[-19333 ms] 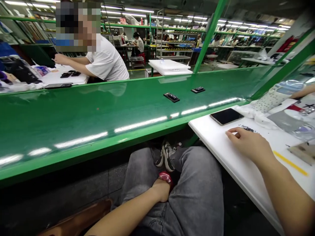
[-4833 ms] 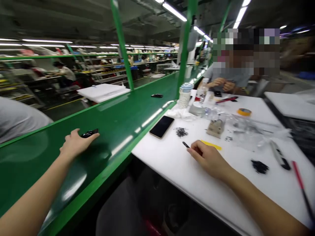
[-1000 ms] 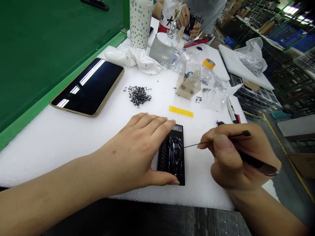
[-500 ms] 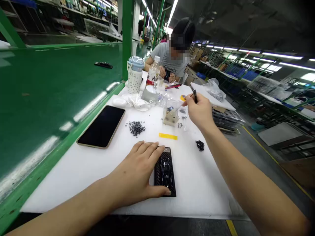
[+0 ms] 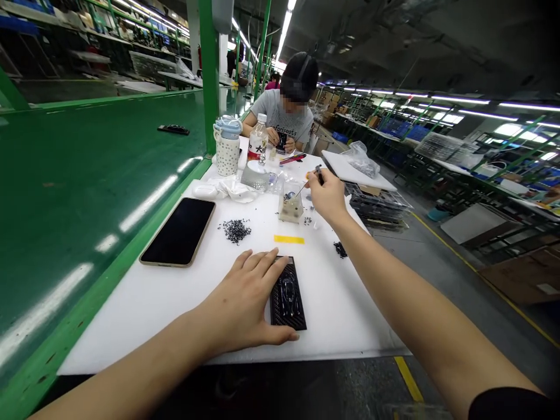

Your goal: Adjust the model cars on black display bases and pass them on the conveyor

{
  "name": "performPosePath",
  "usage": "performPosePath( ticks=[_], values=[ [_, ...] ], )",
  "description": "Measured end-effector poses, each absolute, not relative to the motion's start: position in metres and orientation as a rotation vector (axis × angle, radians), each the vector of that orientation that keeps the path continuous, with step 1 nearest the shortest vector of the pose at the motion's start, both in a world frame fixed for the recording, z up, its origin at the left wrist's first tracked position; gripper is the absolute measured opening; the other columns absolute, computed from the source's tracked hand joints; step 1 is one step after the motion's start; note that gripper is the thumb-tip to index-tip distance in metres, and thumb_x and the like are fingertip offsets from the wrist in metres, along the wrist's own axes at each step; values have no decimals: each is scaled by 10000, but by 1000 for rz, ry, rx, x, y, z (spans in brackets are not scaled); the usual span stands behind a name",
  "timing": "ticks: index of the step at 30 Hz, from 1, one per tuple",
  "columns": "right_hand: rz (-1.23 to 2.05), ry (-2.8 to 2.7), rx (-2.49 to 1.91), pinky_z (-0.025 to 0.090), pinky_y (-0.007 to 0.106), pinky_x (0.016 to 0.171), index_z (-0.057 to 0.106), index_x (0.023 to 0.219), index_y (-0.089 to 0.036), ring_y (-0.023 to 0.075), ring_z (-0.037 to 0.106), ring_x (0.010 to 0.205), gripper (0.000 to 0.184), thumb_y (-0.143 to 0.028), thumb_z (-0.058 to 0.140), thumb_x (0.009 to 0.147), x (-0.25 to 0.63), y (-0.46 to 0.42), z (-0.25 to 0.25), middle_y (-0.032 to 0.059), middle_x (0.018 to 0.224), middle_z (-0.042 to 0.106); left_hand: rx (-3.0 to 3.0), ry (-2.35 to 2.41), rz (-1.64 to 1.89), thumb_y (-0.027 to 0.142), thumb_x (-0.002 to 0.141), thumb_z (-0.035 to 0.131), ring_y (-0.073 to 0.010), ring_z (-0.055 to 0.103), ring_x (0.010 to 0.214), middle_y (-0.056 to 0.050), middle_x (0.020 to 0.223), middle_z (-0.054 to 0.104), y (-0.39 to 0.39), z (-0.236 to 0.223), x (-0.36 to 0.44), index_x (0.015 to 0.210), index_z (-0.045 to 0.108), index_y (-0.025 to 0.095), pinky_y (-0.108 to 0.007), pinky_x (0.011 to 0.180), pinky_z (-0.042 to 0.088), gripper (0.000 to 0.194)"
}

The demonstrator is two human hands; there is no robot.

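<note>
My left hand (image 5: pixel 245 306) lies flat with spread fingers along the left side of a black textured rectangular plate (image 5: pixel 286 297) with a glossy raised middle. Its fingertips touch the plate's upper left, and the thumb is by its lower edge. My right hand (image 5: pixel 327 195) is closed around a thin dark-handled tool (image 5: pixel 319 172), whose slender tip reaches into a small translucent box (image 5: pixel 290 213); the exact kind of tool is unclear. Small dark bits surround the box. A yellow strip (image 5: pixel 289 239) lies between box and plate.
A phone (image 5: pixel 178 232) and a pile of tiny black pieces (image 5: pixel 236 230) are at left, another black pile (image 5: pixel 340 250) at right. Farther back stand a dotted cup (image 5: pixel 227 154) and a bottle (image 5: pixel 258 140). A co-worker (image 5: pixel 289 111) sits opposite, holding a black piece.
The view has shifted slightly, so the table's contents appear a little farther left. My left hand stays by the plate; my right hand keeps the tool's tip at the box.
</note>
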State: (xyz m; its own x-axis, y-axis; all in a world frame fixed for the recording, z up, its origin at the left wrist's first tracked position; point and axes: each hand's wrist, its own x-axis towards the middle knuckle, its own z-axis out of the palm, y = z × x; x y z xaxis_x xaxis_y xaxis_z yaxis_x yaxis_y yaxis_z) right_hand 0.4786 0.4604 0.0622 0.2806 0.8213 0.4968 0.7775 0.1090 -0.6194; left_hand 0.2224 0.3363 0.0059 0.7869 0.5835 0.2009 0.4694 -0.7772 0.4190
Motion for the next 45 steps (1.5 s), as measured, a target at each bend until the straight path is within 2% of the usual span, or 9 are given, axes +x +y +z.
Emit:
performPosePath(
  ticks=[5, 10, 12, 15, 17, 20, 23, 32, 45],
  values=[
    [165, -1543, -1700, 381, 302, 692, 687, 718, -218, 172, 542, 674, 142, -346, 738, 752, 487, 446, 57, 9, 686, 679, 2624, 797, 488, 827, 714, 633, -405, 412, 1473, -241, 1611, 404, 337, 5, 221, 1529, 401, 141, -680, 1222, 290, 1090],
    [131, -1213, -1608, 452, 289, 670, 686, 801, -181, 143, 575, 674, 490, -618, 497, 917, 530, 387, 54, 42, 805, 705, 2620, 826, 505, 832, 814, 505, -385, 423, 1467, -221, 1605, 423, 338, 2, 221, 1528, 400, 147, -642, 1223, 306, 995],
    [101, -1058, -1572, 451, 268, 620, 661, 747, -173, 130, 573, 647, 605, -698, 422, 926, 549, 360, 43, 37, 737, 665, 2639, 837, 519, 825, 833, 484, -377, 437, 1457, -208, 1595, 443, 338, -1, 222, 1531, 392, 150, -623, 1220, 320, 976],
    [134, -895, -1537, 428, 261, 489, 596, 713, -182, 114, 546, 491, 655, -781, 407, 897, 565, 332, 15, 5, 626, 605, 2702, 848, 529, 799, 855, 484, -364, 463, 1431, -179, 1574, 482, 339, -6, 222, 1539, 368, 160, -601, 1211, 337, 943],
    [207, -858, -1513, 494, 276, 510, 596, 738, -181, 133, 609, 499, 624, -793, 525, 839, 569, 324, -1, 9, 660, 640, 2741, 856, 533, 789, 862, 489, -353, 470, 1423, -160, 1565, 498, 339, -9, 222, 1545, 341, 172, -589, 1206, 344, 932],
    [301, -881, -1487, 597, 329, 708, 656, 829, -186, 194, 726, 707, 525, -659, 815, 666, 571, 324, -11, 21, 767, 708, 2788, 858, 536, 773, 867, 505, -337, 473, 1419, -144, 1559, 506, 341, -12, 222, 1554, 300, 188, -565, 1205, 347, 926],
    [326, -918, -1502, 579, 335, 767, 689, 869, -202, 186, 716, 775, 447, -489, 900, 599, 572, 327, -10, 11, 812, 725, 2815, 858, 541, 766, 868, 514, -326, 484, 1407, -140, 1542, 523, 342, -12, 222, 1553, 286, 190, -544, 1198, 356, 923],
    [359, -944, -1614, 467, 309, 699, 655, 822, -210, 135, 616, 680, 304, -355, 837, 627, 560, 323, -6, -5, 764, 696, 2813, 875, 506, 775, 866, 509, -320, 468, 1414, -138, 1553, 509, 340, -8, 223, 1548, 290, 181, -540, 1196, 352, 931],
    [152, -1159, -1563, 495, 285, 620, 674, 834, -206, 135, 627, 664, 166, -302, 791, 767, 558, 321, -14, 9, 767, 691, 2720, 849, 470, 802, 858, 482, -359, 434, 1441, -178, 1574, 477, 338, -3, 224, 1535, 344, 135, -604, 1210, 315, 960]
  ],
)
